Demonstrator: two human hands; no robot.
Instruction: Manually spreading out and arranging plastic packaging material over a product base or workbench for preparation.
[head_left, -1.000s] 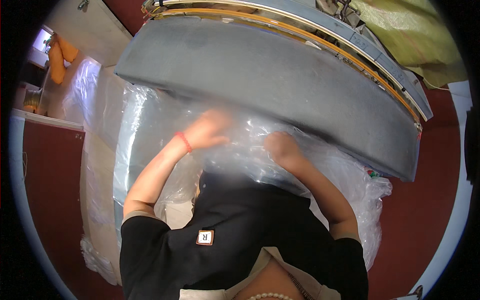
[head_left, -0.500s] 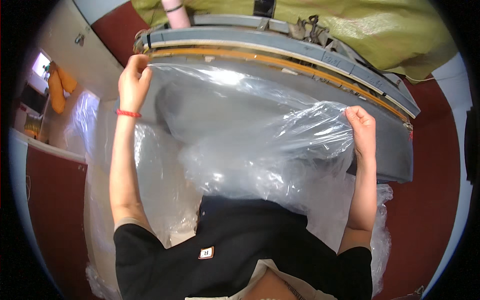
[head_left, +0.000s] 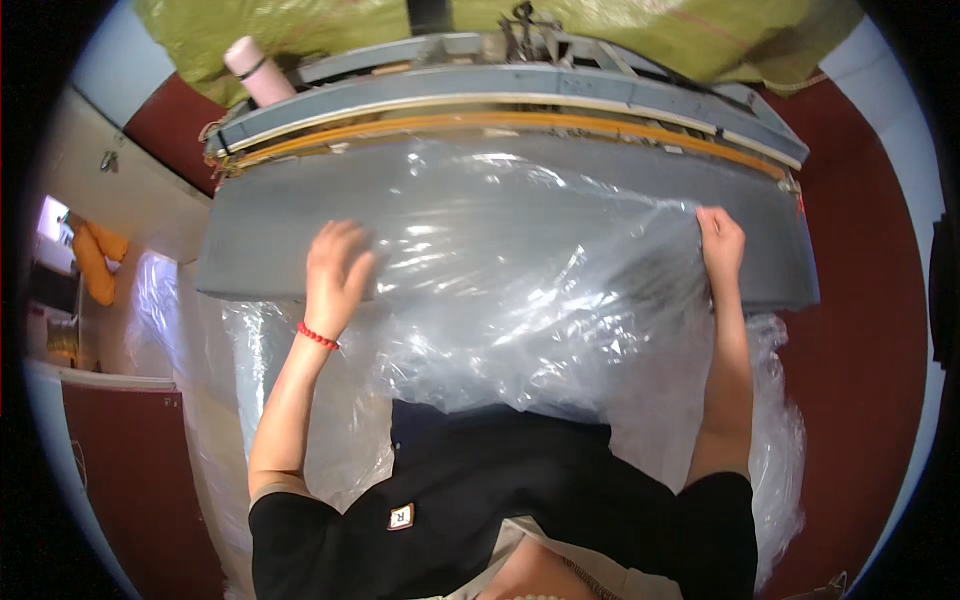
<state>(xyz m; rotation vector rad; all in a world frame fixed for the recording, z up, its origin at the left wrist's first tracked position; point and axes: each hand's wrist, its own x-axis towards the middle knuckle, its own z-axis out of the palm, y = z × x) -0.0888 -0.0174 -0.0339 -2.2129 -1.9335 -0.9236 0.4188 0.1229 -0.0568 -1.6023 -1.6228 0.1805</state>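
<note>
Two bare hands are at a clear plastic sheet (head_left: 520, 310), which lies crumpled and shiny across the middle of a grey worktop (head_left: 255, 225) and hangs over its near edge toward the person's black shirt (head_left: 560, 470). The right hand (head_left: 722, 240) has its grip closed on the sheet's upper right corner, fingers and thumb pinched together. The left hand (head_left: 337, 270), with a red bracelet (head_left: 318, 336) at the wrist, is just beside the sheet's left side; its grip is open, thumb apart from blurred fingers. An orange strip (head_left: 480, 118) runs along the worktop's far side; a pink cylinder (head_left: 258, 72) leans beyond.
</note>
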